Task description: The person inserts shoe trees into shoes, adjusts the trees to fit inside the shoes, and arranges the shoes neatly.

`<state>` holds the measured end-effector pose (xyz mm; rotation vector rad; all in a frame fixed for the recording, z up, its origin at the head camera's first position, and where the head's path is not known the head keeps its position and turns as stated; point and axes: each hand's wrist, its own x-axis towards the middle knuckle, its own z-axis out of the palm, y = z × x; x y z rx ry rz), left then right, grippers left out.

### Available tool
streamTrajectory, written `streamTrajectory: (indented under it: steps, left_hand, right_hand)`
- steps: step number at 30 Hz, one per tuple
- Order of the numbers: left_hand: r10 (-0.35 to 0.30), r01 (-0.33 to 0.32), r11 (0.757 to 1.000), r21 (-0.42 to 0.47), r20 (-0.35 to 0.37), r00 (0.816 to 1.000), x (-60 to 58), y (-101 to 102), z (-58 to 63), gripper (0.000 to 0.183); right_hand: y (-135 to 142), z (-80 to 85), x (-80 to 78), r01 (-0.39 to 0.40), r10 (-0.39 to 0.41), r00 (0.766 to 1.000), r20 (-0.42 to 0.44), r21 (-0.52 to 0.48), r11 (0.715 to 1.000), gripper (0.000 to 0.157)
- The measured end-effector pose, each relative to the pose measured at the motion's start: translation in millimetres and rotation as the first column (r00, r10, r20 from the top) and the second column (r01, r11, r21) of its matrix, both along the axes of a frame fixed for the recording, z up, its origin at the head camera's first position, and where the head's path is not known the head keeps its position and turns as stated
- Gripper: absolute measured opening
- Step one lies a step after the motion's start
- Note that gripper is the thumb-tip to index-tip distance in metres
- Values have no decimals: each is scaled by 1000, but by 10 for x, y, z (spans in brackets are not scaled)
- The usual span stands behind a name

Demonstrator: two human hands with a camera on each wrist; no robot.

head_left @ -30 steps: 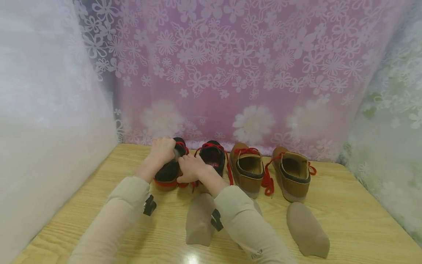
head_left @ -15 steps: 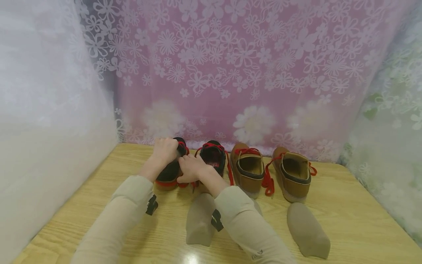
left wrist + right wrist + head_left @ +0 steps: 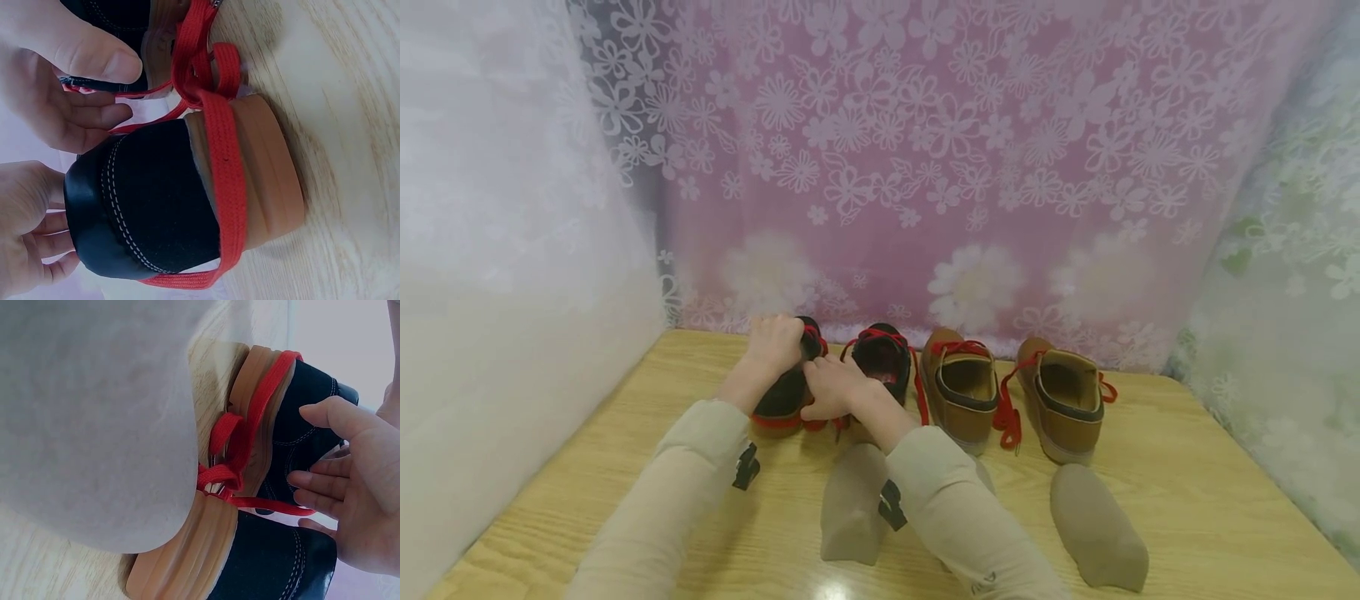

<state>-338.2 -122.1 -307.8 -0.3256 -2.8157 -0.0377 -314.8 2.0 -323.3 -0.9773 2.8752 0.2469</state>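
A black shoe point(image 3: 782, 396) with red laces and a tan sole stands at the left end of a row. My left hand point(image 3: 772, 342) is over its opening; in the left wrist view the fingers point(image 3: 53, 244) show behind the collar, their tips hidden. My right hand point(image 3: 837, 385) lies by the shoe's inner side, and in the right wrist view its thumb is apart and its fingers are loosely bent beside the shoe. A red lace point(image 3: 225, 181) runs round the heel and is knotted to the second black shoe point(image 3: 882, 354).
Two brown shoes point(image 3: 966, 408) with red laces stand further right. Beige, rounded shoe inserts point(image 3: 853, 504) lie nearer on the wooden table point(image 3: 1210, 483), one point(image 3: 1097, 525) by the rightmost shoe. A pink floral curtain point(image 3: 887, 167) hangs behind.
My left hand has shifted slightly to the right over the black shoe. The right hand stays where it was, and the shoes and inserts have not visibly moved.
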Motion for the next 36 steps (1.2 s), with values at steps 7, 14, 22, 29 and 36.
streamTrajectory:
  steps: [7,14,22,29,36]
  left_hand:
    - [4,-4,1000,1,14,1000,-4,-1,2,11]
    - [10,-10,1000,8,-13,1000,-10,13,-22,7]
    - [12,-14,999,-31,-44,999,-19,35,-24,13]
    - [13,-17,998,-55,-82,997,-33,25,-52,17]
    - [15,-19,999,-50,-91,996,-35,30,-59,15]
  right_hand:
    - [1,-11,1,3,-3,1000,-1,6,1000,65]
    - [1,-24,6,5,-5,1000,-1,23,1000,66]
    - [-5,-5,10,6,-5,1000,-12,41,999,67]
    - [2,-7,2,7,-7,1000,-10,26,1000,65]
    - [17,17,14,15,-15,1000,21,30,999,63]
